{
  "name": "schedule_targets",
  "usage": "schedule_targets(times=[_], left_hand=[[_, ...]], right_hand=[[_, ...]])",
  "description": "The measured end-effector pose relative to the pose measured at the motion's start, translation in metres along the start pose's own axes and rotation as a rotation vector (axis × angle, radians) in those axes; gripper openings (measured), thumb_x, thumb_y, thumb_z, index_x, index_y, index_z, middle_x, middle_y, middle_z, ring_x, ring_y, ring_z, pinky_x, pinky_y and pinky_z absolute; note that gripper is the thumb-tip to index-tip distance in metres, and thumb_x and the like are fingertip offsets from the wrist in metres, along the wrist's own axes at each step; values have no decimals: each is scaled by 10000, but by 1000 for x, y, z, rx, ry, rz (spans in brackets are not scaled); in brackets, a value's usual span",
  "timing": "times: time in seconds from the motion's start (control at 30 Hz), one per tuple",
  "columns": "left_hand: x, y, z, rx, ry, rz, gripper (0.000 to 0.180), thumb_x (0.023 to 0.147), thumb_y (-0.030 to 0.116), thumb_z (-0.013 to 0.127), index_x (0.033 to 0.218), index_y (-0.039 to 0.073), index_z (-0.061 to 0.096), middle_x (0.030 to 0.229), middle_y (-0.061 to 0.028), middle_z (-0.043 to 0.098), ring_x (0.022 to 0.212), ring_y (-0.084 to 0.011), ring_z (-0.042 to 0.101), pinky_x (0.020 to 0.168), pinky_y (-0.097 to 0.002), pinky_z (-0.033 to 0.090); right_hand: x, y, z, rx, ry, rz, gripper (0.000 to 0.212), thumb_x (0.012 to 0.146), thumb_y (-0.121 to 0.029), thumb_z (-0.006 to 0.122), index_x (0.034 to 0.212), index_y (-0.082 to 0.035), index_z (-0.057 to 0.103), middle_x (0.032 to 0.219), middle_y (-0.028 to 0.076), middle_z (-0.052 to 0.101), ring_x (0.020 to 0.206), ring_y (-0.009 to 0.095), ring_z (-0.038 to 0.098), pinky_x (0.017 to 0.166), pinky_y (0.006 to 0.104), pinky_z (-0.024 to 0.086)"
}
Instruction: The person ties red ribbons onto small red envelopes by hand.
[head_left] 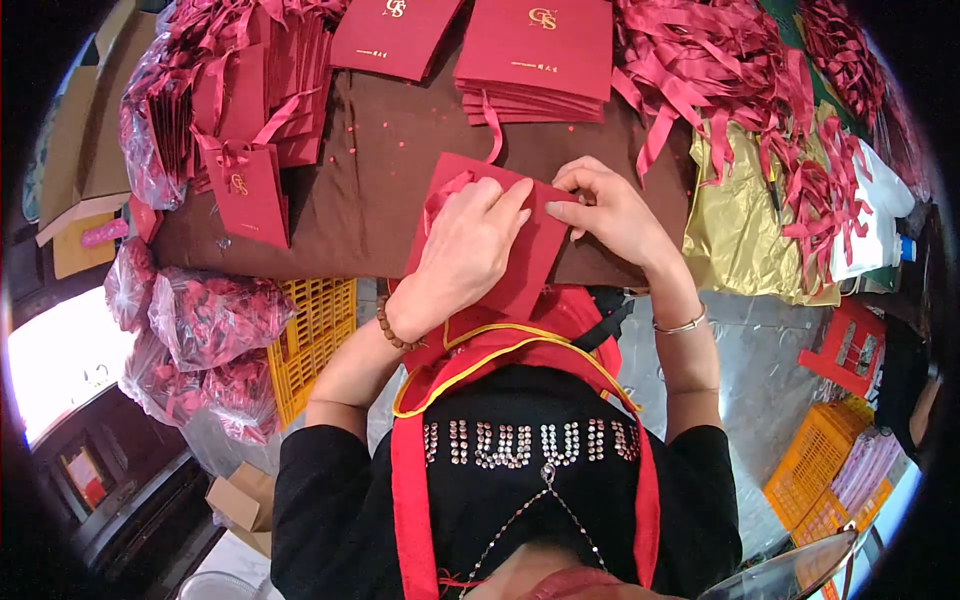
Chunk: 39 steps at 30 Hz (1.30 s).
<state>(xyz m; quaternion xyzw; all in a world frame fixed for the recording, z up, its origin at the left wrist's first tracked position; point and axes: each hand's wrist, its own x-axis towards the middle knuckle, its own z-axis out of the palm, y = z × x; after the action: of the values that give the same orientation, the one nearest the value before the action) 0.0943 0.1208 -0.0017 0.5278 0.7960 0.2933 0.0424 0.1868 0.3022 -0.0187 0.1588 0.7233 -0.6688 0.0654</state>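
A flat dark-red paper gift bag (pixel 522 272) lies in front of me at the table's near edge. My left hand (pixel 468 240) rests across it, fingers bent and closed on the bag near its right edge. A loop of red ribbon (pixel 440 200) shows beside that hand's knuckles. At the bag's upper right corner, my right hand (pixel 612 212) pinches the edge between thumb and curled fingers. Whether a ribbon end is inside that pinch is hidden. Another red ribbon (pixel 492 128) trails down behind the bag from the stack.
A brown cloth (pixel 370 200) covers the table. Stacked red bags (pixel 540 60) lie at the back; more bags with ribbons (pixel 245 185) stand left. Loose red ribbons (pixel 715 60) pile up on the right beside gold wrapping (pixel 735 220). Yellow crates (pixel 318 335) stand below.
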Motion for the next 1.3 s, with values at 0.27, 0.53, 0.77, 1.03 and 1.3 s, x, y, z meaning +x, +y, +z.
schedule_targets(times=[0.27, 0.53, 0.77, 1.03, 1.3], left_hand=[[-2, -8, 11, -262, 165, -12, 195, 834, 24, 620, 1025, -13, 614, 814, -142, 626, 711, -255, 625, 632, -313, 493], [-3, -2, 17, -426, 200, -195, 112, 834, 36, 621, 937, -7, 615, 855, -152, 647, 763, -293, 649, 648, -330, 512], [1, -1, 18, -325, 218, -126, 70, 827, 30, 621, 890, 2, 609, 806, -134, 639, 725, -288, 641, 620, -341, 505], [-1, -1, 23, -195, 210, -37, 62, 793, -21, 620, 842, 6, 593, 759, -137, 620, 666, -287, 629, 578, -343, 491], [8, 7, 9, -75, 88, -39, 73, 770, -16, 604, 823, 12, 562, 726, -143, 598, 660, -314, 612, 564, -383, 480]], right_hand=[[-2, 1, 0, 23, 8, 2, 146, 816, -59, 661, 926, 16, 603, 1001, 32, 491, 737, 81, 525, 579, 210, 496], [-3, -1, 0, -23, 9, 15, 143, 814, -63, 663, 918, 13, 601, 1007, 30, 492, 723, 75, 512, 574, 207, 497], [-3, 1, 1, -11, 1, -8, 143, 813, -67, 664, 921, 4, 602, 1022, 30, 486, 740, 74, 504, 576, 205, 498], [-5, -1, 2, -40, 28, -41, 123, 820, -51, 645, 921, -2, 596, 1039, 23, 482, 774, 79, 510, 554, 210, 494], [-8, 6, 9, -284, 137, -287, 144, 807, -33, 644, 936, 3, 592, 1038, 51, 511, 826, 114, 537, 582, 228, 486]])
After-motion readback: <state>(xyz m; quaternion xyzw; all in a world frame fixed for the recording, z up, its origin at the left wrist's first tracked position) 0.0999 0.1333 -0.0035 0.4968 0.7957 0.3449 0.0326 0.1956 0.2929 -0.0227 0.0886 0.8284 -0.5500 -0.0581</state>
